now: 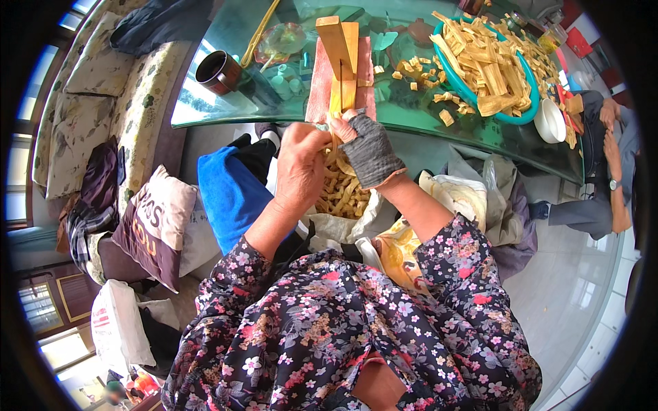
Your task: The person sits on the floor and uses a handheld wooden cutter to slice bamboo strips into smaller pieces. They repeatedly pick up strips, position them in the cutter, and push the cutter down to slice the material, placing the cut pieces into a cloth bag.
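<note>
Over the table's near edge, my left hand (pixel 301 159) is closed, its fingertips pinching at a yellow dried strip (pixel 335 139) that looks like dried bean curd. My right hand (pixel 371 147), in a grey fingerless glove, closes on the same strip from the other side; the fingers partly hide it. Just beyond them is a wooden cutter (pixel 334 41) with an upright arm and a thin blade, set on a pink cloth (pixel 319 88). Below my hands, a white bag (pixel 367 218) on my lap side holds many short cut pieces (pixel 337 186).
On the glass table (pixel 411 122) stand a dark mug (pixel 218 72) at left and a teal basket (pixel 526 113) heaped with long dried strips (pixel 490 65) at right. Loose pieces lie beside it, near a white bowl (pixel 549 121). Another person (pixel 603 164) sits at far right.
</note>
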{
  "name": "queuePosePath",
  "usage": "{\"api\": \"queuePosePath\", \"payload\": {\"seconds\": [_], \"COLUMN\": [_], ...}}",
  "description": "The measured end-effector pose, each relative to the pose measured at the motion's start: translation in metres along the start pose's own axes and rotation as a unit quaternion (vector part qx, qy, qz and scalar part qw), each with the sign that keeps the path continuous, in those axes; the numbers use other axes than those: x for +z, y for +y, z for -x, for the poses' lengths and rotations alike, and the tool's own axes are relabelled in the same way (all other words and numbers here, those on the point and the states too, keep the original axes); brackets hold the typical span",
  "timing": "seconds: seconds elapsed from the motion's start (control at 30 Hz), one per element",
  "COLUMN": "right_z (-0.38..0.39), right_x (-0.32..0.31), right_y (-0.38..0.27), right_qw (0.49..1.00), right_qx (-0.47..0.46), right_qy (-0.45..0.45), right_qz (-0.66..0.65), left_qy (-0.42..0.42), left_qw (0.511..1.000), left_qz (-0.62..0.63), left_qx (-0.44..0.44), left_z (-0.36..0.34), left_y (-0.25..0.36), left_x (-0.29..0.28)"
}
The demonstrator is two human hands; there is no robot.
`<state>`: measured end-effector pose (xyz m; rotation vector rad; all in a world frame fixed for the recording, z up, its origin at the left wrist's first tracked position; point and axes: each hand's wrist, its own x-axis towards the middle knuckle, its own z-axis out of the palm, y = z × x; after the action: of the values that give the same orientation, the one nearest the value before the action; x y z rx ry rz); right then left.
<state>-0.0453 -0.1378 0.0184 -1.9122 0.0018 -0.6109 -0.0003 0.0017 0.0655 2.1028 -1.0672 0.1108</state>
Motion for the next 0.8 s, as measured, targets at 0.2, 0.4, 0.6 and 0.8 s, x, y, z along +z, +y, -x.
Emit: {"api": "queuePosePath", "payload": {"seconds": [0.2, 0.4, 0.6, 0.8], "right_z": [0.000, -0.002, -0.009, -0.011], "right_x": [-0.003, -0.014, -0.028, -0.027], "right_y": [-0.020, -0.027, -0.025, -0.031], "right_qw": [0.789, 0.990, 0.967, 0.990], "right_qx": [0.322, 0.056, -0.134, 0.054], "right_qy": [-0.112, -0.131, -0.056, -0.073], "right_qz": [-0.511, 0.008, 0.209, -0.104], "left_qy": [0.038, 0.007, -0.044, -0.042], "left_qw": [0.996, 0.979, 0.728, 0.913], "left_qz": [0.056, 0.172, 0.620, 0.376], "left_qx": [0.062, -0.111, -0.287, -0.152], "left_z": [-0.010, -0.009, -0.012, -0.013], "left_y": [0.007, -0.006, 0.005, -0.020], "left_x": [-0.009, -0.001, -0.012, -0.008]}}
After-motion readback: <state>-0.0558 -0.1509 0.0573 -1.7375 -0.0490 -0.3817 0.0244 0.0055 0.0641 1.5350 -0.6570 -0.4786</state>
